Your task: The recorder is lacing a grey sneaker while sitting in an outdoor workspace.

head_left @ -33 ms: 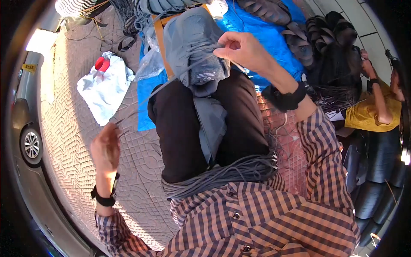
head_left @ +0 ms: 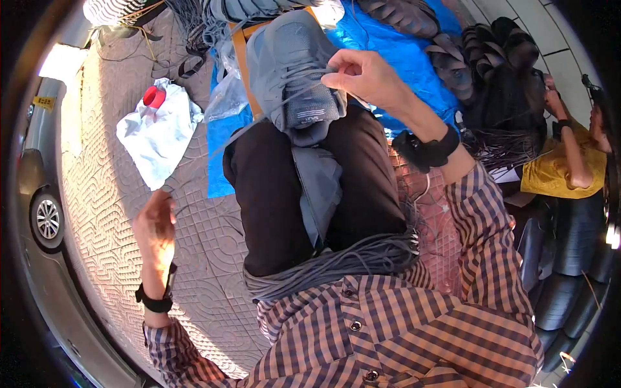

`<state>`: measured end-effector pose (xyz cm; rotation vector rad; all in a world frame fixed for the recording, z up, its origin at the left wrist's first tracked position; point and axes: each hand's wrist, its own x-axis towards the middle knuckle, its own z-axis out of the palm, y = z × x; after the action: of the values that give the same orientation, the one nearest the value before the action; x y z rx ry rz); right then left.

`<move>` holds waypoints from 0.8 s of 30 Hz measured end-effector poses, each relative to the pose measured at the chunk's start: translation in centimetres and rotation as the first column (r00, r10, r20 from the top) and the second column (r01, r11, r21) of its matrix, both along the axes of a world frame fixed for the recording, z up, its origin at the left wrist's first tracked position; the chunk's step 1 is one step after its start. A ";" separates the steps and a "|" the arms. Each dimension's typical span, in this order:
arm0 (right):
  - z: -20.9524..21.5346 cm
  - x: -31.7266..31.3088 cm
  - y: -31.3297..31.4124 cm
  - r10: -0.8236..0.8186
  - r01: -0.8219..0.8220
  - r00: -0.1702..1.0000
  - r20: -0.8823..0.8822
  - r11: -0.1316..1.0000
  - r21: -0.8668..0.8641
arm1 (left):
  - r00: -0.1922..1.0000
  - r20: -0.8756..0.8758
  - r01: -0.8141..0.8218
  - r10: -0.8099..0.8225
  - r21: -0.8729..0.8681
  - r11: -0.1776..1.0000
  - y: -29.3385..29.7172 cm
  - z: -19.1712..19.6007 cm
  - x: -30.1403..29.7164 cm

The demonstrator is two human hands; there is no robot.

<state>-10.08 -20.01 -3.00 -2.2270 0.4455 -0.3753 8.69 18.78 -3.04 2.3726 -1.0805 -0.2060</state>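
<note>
A grey lace-up sneaker (head_left: 288,48) rests across my knees, its toe pointing away from me and its heel towards me. My right hand (head_left: 372,81) is closed at the shoe's right side, thumb and forefinger pinching a grey shoelace near the eyelets. From the lacing, a flat grey shoelace (head_left: 259,118) stretches down and left past my knee towards my left hand (head_left: 155,226). That hand is held out over the paving, fingers drawn together at the lace's far end, which is blurred. A bundle of grey laces (head_left: 336,268) lies across my lap.
A white cloth (head_left: 162,136) with a red ring-shaped object (head_left: 154,97) lies on the paving at left. Beyond the shoe spreads a blue sheet (head_left: 362,39) with dark shoe parts (head_left: 449,64). A person in yellow (head_left: 563,165) sits at right; a parked car (head_left: 48,258) stands at far left.
My left hand has shifted slightly left, away from the shoe. My right forearm has moved a little left, its fingers staying at the lacing.
</note>
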 end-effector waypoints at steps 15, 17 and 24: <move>-1.3 -2.3 7.4 0.155 -0.014 0.985 0.079 0.526 -0.850 | 0.975 0.214 0.092 -0.056 -0.164 0.982 -15.3 0.2 -6.6; -1.6 -1.6 7.5 0.152 -0.034 0.987 0.047 0.490 -0.871 | 0.946 0.307 0.162 -0.107 -0.161 0.974 -17.6 0.1 -6.5; -0.6 -1.6 3.9 0.213 -0.031 0.943 0.257 0.823 -0.568 | 0.955 0.040 0.297 -0.295 -0.127 0.946 -19.5 -1.2 -3.7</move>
<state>-11.72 -16.16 -3.64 -2.6751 0.0066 -0.8644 5.03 -0.75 -4.27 2.0926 -1.4145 -0.2095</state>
